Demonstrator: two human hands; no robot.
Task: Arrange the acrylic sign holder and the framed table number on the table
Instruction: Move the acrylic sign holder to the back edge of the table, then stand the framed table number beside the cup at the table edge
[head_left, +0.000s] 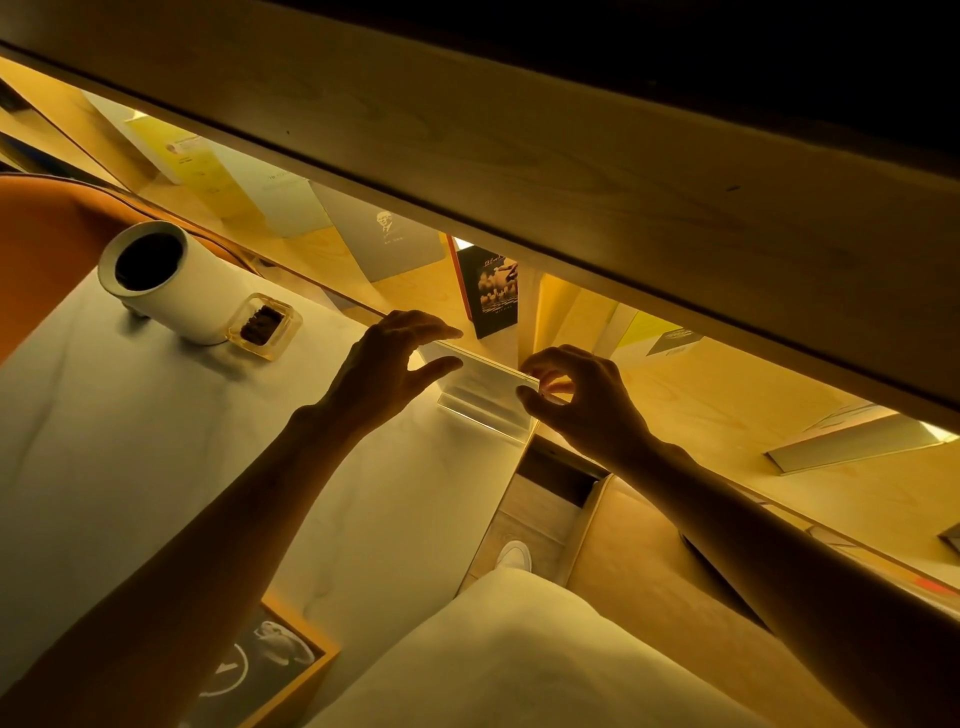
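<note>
A clear acrylic sign holder (483, 387) stands upright near the far right corner of the pale table (156, 441). My left hand (387, 369) pinches its left top edge between thumb and fingers. My right hand (576, 395) pinches its right edge with thumb and fingertips. The framed table number (270, 670), dark with a wooden frame, lies flat at the table's near edge, partly hidden by my left forearm.
A white cylindrical cup (166, 280) and a small clear dish of dark pieces (265, 325) sit at the table's far left. Books lean on a lit wooden shelf (363, 244) behind, under a low wooden beam (571, 171). A pale cushion (519, 649) lies near me.
</note>
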